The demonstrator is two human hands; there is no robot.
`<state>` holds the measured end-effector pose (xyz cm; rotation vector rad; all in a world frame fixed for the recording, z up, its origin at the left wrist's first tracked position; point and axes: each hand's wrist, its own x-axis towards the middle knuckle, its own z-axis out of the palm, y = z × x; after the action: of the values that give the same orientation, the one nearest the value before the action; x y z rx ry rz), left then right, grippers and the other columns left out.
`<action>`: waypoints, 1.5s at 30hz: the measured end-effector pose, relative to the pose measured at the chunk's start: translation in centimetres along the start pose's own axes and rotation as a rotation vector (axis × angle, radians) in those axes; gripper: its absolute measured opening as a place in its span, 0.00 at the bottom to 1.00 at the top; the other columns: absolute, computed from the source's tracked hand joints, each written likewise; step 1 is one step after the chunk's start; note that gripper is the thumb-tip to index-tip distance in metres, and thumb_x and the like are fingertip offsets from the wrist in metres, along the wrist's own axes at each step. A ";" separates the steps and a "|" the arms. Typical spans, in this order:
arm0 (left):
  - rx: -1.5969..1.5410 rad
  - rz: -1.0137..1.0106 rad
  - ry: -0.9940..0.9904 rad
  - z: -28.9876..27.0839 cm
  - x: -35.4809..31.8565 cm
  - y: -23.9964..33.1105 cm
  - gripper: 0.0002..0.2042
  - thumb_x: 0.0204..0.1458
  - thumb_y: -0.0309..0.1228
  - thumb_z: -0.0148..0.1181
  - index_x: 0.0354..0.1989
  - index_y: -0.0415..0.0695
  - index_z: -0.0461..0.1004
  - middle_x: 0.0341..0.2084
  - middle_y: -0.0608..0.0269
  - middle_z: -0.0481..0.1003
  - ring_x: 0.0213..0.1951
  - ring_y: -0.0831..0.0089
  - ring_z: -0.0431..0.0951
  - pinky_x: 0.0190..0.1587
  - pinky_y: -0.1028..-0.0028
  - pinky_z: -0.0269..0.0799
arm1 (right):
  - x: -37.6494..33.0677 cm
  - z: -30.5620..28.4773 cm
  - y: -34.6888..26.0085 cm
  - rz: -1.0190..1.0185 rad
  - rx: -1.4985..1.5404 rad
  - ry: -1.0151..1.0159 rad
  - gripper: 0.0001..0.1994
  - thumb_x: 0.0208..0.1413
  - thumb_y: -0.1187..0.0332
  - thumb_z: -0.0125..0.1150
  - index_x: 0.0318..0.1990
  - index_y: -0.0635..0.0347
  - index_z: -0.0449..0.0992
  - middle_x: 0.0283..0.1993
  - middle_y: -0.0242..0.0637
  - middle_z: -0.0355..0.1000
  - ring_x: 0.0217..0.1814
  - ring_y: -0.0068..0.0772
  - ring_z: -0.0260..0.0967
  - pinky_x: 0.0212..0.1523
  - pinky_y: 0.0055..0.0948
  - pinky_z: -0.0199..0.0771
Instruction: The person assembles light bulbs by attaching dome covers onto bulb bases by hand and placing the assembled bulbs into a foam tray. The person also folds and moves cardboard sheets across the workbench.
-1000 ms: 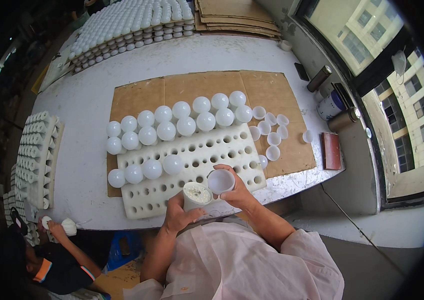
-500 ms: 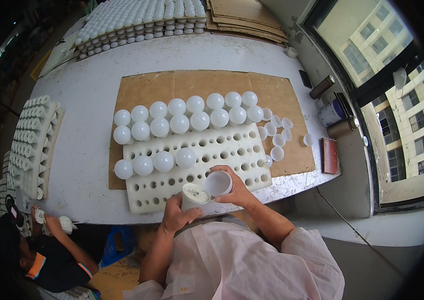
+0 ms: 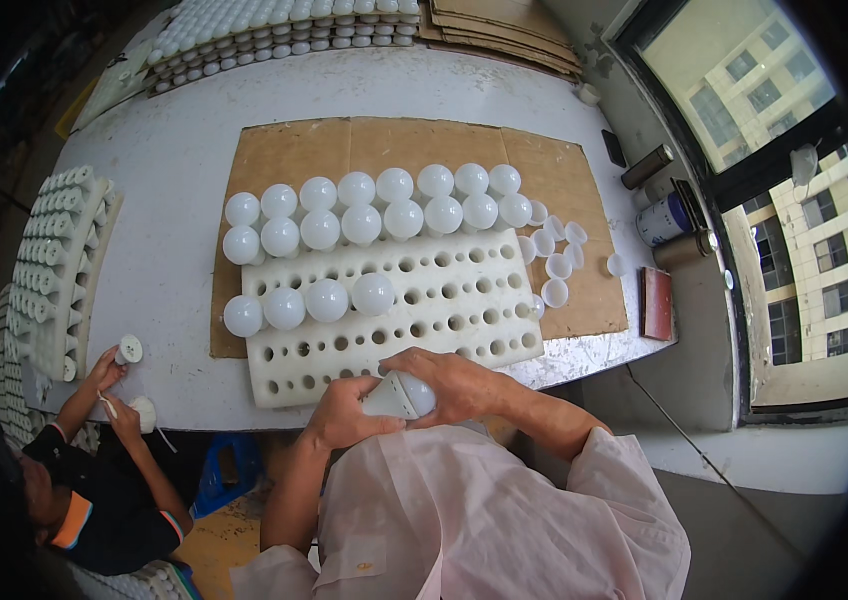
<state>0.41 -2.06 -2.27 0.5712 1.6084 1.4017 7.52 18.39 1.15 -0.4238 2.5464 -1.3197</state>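
Observation:
My left hand (image 3: 338, 414) is closed round a white bulb housing (image 3: 384, 402), which lies tilted in front of my body. Against the housing's open end sits a round white cover (image 3: 420, 393), gripped by my right hand (image 3: 456, 386). Whether the cover is fully seated cannot be seen. Just beyond my hands lies a white foam tray (image 3: 519, 358) with rows of holes. Round white bulbs (image 3: 374, 294) stand dome-up in it: two full rows at the back and a shorter row at the left. Several loose cup-shaped covers (image 3: 555, 292) lie right of the tray.
Under the tray is a cardboard sheet (image 3: 294, 150). Stacked trays of bulbs (image 3: 284, 40) and cardboard (image 3: 504, 38) stand at the back. Bottles, a can (image 3: 659, 222) and a red booklet (image 3: 657, 303) line the right edge. A co-worker (image 3: 109, 500) handles white parts at left.
The cover in my right hand has moved onto the housing's open end, and the housing has tipped toward it. The co-worker's hands have moved up onto the table with a white part.

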 end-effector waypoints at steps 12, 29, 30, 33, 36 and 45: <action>-0.157 -0.030 -0.003 0.1 0.4 -1.3 0.18 0.38 0.32 0.68 0.37 0.32 0.76 0.22 0.61 0.77 0.24 0.79 0.75 0.28 0.78 0.71 | 1.6 2.2 1.0 -0.336 0.042 0.229 0.32 0.32 0.71 0.71 0.50 0.61 0.66 0.45 0.44 0.65 0.48 0.45 0.66 0.46 0.38 0.71; -0.263 -0.086 0.237 -2.3 -0.5 -4.6 0.22 0.45 0.30 0.65 0.46 0.29 0.68 0.30 0.49 0.77 0.26 0.72 0.77 0.25 0.78 0.72 | 0.5 2.4 3.1 -0.059 0.194 0.328 0.27 0.32 0.73 0.69 0.43 0.59 0.63 0.45 0.43 0.62 0.47 0.44 0.64 0.46 0.35 0.67; -0.204 -0.070 0.237 -3.9 -2.0 -5.3 0.23 0.46 0.27 0.63 0.50 0.30 0.65 0.37 0.45 0.75 0.31 0.70 0.78 0.27 0.79 0.73 | 0.3 1.3 4.2 -0.041 0.043 0.455 0.28 0.32 0.72 0.70 0.44 0.59 0.64 0.47 0.44 0.61 0.48 0.45 0.64 0.47 0.36 0.67; -0.251 -0.063 0.519 -9.5 -5.9 -6.8 0.19 0.48 0.22 0.58 0.49 0.31 0.65 0.41 0.44 0.74 0.36 0.68 0.78 0.28 0.79 0.73 | 0.9 -2.0 6.6 0.077 -0.247 0.625 0.30 0.31 0.71 0.73 0.47 0.58 0.65 0.51 0.46 0.61 0.51 0.46 0.64 0.48 0.38 0.68; -0.078 -0.039 1.022 -16.0 -5.1 -8.1 0.18 0.47 0.19 0.56 0.48 0.32 0.66 0.43 0.46 0.74 0.40 0.67 0.78 0.35 0.76 0.74 | 3.2 -3.1 8.5 0.159 -0.409 0.596 0.33 0.32 0.68 0.72 0.51 0.56 0.65 0.54 0.46 0.60 0.53 0.50 0.63 0.50 0.40 0.70; 0.847 -0.311 0.962 -31.0 2.4 -17.7 0.39 0.37 0.23 0.65 0.62 0.40 0.53 0.61 0.47 0.55 0.63 0.53 0.55 0.63 0.65 0.52 | 2.7 -0.2 7.3 0.242 -0.371 0.693 0.28 0.41 0.65 0.67 0.53 0.53 0.67 0.55 0.44 0.62 0.57 0.47 0.60 0.52 0.39 0.68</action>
<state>-23.24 -20.99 -21.27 0.0367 2.9484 0.6987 3.94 21.53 -4.94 0.3499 3.2815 -1.0202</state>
